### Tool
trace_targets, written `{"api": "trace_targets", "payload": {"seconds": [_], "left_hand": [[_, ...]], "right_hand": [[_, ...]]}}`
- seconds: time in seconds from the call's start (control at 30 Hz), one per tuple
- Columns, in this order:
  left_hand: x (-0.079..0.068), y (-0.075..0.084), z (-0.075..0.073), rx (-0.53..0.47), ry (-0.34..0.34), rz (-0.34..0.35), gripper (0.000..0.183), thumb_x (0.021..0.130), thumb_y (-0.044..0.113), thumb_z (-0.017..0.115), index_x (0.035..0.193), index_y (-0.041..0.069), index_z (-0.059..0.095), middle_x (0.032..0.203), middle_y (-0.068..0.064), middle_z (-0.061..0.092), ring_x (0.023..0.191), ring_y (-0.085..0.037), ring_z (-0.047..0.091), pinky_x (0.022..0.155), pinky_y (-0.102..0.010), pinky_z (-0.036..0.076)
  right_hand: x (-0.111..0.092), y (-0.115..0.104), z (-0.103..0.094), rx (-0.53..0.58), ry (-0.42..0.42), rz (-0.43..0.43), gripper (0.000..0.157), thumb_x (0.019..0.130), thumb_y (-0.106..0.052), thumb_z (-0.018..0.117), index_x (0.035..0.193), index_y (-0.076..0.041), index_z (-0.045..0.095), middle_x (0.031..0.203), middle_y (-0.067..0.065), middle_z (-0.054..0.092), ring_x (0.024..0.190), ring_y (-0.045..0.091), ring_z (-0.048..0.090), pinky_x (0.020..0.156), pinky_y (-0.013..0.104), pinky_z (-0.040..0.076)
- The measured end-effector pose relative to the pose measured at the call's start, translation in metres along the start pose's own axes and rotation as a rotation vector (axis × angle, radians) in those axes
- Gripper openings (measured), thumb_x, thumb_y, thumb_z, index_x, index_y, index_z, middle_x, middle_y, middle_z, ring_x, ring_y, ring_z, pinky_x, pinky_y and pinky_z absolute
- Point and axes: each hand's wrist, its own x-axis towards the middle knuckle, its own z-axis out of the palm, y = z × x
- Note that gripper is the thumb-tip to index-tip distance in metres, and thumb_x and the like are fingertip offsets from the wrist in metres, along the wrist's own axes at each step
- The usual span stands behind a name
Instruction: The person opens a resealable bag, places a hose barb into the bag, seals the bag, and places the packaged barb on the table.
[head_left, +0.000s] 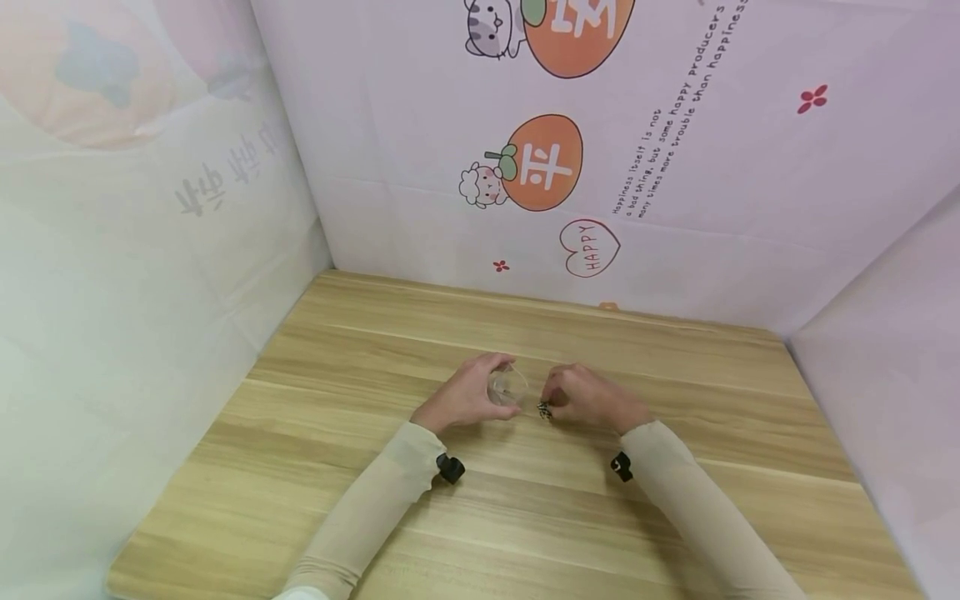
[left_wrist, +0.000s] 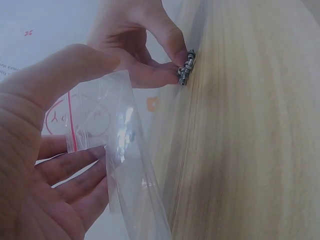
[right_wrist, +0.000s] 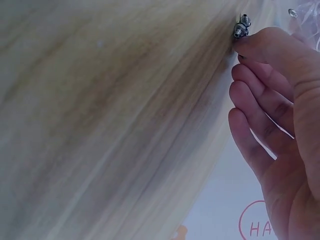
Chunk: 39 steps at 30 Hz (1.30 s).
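In the head view, my left hand holds a clear zip-lock plastic bag above the middle of the wooden table. The left wrist view shows the bag's red-striped zip edge between the thumb and the fingers. Close by on the right, my right hand pinches a small cluster of shiny metal parts between thumb and forefinger. These parts are low beside the table surface, and their exact kind is too small to tell. In the right wrist view, one small metal piece appears near the bag.
The wood-grain table stretches out around both hands. White printed sheeting stands along its back edge, with more sheeting at the left and right. A black wrist camera sits on each sleeve.
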Motion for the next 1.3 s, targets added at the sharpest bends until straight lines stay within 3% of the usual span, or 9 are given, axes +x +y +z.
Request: {"api": "trace_targets", "payload": {"seconds": [0.3, 0.7, 1.3], "left_hand": [[-0.001, 0.002, 0.000, -0.020, -0.007, 0.002, 0.086, 0.082, 0.029, 0.091, 0.153, 0.003, 0.050, 0.143, -0.010, 0.065, 0.130, -0.026, 0.062, 0.112, -0.041, 0.053], [-0.001, 0.001, 0.002, -0.037, -0.004, -0.002, 0.085, 0.082, 0.026, 0.092, 0.152, 0.002, 0.050, 0.142, -0.012, 0.065, 0.127, -0.026, 0.063, 0.109, -0.040, 0.055], [0.000, -0.001, 0.003, -0.028, 0.001, 0.003, 0.086, 0.081, 0.027, 0.092, 0.152, 0.004, 0.050, 0.142, -0.010, 0.065, 0.127, -0.025, 0.064, 0.109, -0.040, 0.055]], "right_hand": [[-0.002, 0.001, 0.000, 0.005, 0.047, -0.007, 0.010, 0.086, -0.012, 0.083, 0.095, -0.014, 0.080, 0.092, -0.008, 0.071, 0.081, 0.001, 0.061, 0.075, 0.022, 0.058], [-0.006, -0.005, -0.016, -0.002, 0.034, 0.009, 0.012, 0.083, -0.012, 0.082, 0.095, -0.014, 0.080, 0.096, -0.005, 0.074, 0.088, 0.006, 0.066, 0.082, 0.028, 0.061], [-0.001, -0.023, -0.047, -0.086, 0.069, -0.120, 0.006, 0.082, -0.006, 0.078, 0.086, -0.010, 0.077, 0.089, 0.001, 0.071, 0.085, 0.018, 0.069, 0.074, 0.028, 0.060]]}}
